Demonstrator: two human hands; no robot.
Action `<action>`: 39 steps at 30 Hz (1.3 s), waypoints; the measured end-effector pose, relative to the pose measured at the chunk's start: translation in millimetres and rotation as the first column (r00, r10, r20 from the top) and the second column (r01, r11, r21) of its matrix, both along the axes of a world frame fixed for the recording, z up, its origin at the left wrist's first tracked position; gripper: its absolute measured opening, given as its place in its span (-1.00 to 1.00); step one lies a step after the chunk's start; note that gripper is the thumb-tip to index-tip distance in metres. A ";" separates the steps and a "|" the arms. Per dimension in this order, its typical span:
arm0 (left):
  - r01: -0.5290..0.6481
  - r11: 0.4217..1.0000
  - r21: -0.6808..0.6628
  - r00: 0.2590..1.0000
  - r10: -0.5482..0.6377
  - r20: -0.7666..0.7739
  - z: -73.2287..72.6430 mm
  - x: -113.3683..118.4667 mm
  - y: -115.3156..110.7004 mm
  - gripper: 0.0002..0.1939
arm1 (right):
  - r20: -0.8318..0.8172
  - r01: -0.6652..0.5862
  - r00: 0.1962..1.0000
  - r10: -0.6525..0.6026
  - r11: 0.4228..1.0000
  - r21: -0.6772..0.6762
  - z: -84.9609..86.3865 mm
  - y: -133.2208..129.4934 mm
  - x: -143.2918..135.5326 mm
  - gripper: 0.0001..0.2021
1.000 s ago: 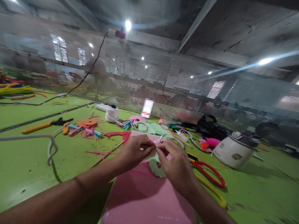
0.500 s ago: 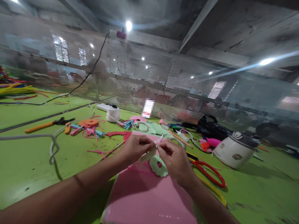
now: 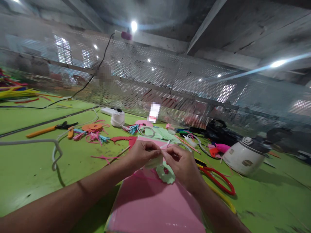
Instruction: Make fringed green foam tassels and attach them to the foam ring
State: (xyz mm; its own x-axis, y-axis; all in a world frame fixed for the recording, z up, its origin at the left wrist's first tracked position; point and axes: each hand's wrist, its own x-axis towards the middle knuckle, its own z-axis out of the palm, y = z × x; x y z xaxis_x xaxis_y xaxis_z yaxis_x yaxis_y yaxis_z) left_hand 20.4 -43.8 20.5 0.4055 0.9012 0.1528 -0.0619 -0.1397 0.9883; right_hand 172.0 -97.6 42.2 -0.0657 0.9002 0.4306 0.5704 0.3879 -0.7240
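My left hand [image 3: 138, 157] pinches the paper [image 3: 153, 162] above the pink board [image 3: 155, 207]; my right hand [image 3: 183, 165] has its fingers closed beside it (on what, I cannot tell); the paper looks light and easily creased, best held gently by its edge.

Table [image 3: 24, 174], left: open between cable [image 3: 36, 141] and forearm [image 3: 73, 191].
Pad [image 3: 155, 207], right: blocked by red handle [image 3: 230, 184], kettle [image 3: 243, 158].
Far edge: mesh [image 3: 170, 77].

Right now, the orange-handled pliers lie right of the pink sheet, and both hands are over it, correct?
Not quite: the head view shows the orange-handled pliers left of the pink sheet. The left hand and right hand are over it, as stated.
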 end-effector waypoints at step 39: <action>0.094 0.966 -0.240 0.972 -0.036 0.234 -0.4 -2.7 -0.3 -0.72 | -0.239 -0.078 0.970 0.035 0.981 -0.175 3.1 1.8 2.8 -0.80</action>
